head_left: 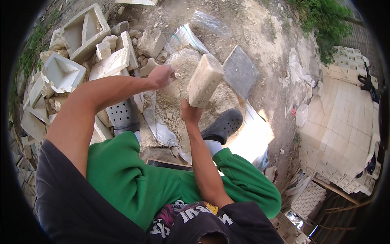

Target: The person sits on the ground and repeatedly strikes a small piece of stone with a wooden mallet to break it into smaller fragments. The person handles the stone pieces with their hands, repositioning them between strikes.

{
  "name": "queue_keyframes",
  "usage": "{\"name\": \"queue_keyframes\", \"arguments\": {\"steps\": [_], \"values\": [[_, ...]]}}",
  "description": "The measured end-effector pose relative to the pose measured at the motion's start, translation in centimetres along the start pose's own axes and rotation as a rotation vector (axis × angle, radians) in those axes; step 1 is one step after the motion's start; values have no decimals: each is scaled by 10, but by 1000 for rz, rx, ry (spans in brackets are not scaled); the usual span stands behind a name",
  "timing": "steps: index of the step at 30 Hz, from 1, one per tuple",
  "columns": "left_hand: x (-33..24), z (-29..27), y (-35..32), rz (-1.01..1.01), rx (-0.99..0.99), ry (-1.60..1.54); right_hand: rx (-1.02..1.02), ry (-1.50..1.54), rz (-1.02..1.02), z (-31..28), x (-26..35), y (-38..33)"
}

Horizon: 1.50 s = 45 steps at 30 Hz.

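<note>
My right hand (191, 113) is closed at the near lower end of a pale, dusty rectangular block (205, 80), which is raised and tilted over the rubble. Whether the block has a handle inside that fist is hidden. To its left my left hand (161, 76) is closed in a fist; pale bits show at its fingers, but I cannot make out what it holds. Beneath both hands lies a heap of crushed pale rubble (172, 107) on a white woven sack (189, 38). A flat grey slab (240, 71) lies just right of the block.
Broken pale moulded pieces, among them a two-compartment box shape (84, 34) and a white hollow piece (63, 73), pile up at the left. My clogs (224, 126) flank the heap. Clear plastic (211, 24) lies at the far side. Stacked pale blocks (337, 118) stand at right.
</note>
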<state>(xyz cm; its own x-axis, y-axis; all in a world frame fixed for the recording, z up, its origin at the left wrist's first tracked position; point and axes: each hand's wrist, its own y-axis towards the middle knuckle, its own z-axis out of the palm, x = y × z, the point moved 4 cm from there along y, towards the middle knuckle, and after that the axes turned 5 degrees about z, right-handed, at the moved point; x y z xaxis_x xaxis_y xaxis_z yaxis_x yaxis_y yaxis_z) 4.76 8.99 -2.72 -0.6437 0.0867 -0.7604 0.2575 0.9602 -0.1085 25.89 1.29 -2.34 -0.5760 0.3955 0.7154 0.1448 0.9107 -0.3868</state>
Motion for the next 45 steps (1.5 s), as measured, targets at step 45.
{"name": "queue_keyframes", "arguments": {"steps": [45], "values": [[21,5,0,88,-1,40,127,-194,210,-12,27,-12]]}}
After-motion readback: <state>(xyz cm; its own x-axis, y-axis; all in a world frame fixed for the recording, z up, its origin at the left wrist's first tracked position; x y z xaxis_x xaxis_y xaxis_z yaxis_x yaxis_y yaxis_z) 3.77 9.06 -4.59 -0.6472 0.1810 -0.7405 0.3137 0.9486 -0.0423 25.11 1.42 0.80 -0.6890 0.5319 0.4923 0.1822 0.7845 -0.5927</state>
